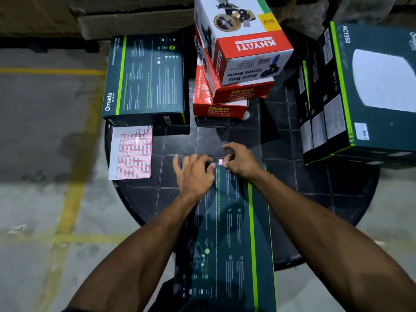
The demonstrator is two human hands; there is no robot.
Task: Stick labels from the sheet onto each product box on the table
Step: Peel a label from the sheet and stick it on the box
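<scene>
Right hand (239, 162) fingers pinching small red-bordered white label (220, 162) at far corner of long dark-teal cardboard box (227, 233); left hand (193, 171) fingers spread flat, steadying. Lay square, press outward.

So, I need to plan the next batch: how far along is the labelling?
Done: the AC1350 box carries a white sticker. In hand: right hand pinches a label onto the near box, left hand steadying. No label shows on the Omada box or red stack.

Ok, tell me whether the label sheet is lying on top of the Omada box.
No, the label sheet lies flat on the black table, just in front of the Omada box.
</scene>
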